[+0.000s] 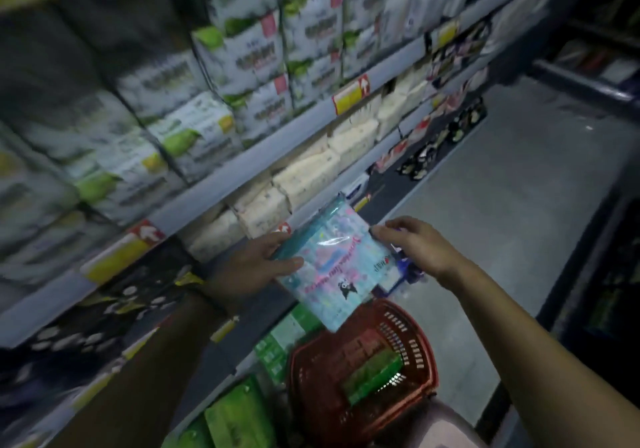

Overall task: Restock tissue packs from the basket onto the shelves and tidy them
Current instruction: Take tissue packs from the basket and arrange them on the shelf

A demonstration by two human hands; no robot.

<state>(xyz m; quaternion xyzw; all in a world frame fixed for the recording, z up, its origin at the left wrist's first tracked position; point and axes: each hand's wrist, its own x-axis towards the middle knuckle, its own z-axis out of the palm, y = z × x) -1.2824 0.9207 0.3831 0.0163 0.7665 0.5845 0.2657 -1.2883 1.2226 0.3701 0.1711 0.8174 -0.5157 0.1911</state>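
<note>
— In front of the lower shelves, just above the basket, what does the person hold?

— A flat, rectangular tissue pack (332,264) in glossy film, pale blue and pink, with a small black-and-white cartoon figure printed near its lower edge. Light glints off the wrap.

— How do the hands take it?

— The left hand (256,264) grips the pack's left edge, with the thumb lying across the printed face and the fingers curled underneath. The right hand (412,243) pinches the opposite edge with thumb and fingertips. The pack hangs tilted between them, touching no shelf.

— And the basket itself?

— The red basket (415,343) is plastic and rounded, its walls pierced with rows of short slots. It sits low beside the bottom shelf. A flat green pack (375,373) lies inside it.

— What lines the shelves?

— Each shelf rail (242,163) is pale and smooth, and carries yellow price tags (348,95). On the upper tier stand blocky white packs (256,66) with green leaf prints, stacked tight. Below them sit soft cream packs (304,173), brick-shaped, set edge to edge. Level with the left forearm lie dark packs (104,309) with pale spots, too blurred to read. At the bottom, bright green pouches (235,416) stand just beside the basket.

— The ground?

— The floor (519,170) is grey, smooth and matt.
</note>
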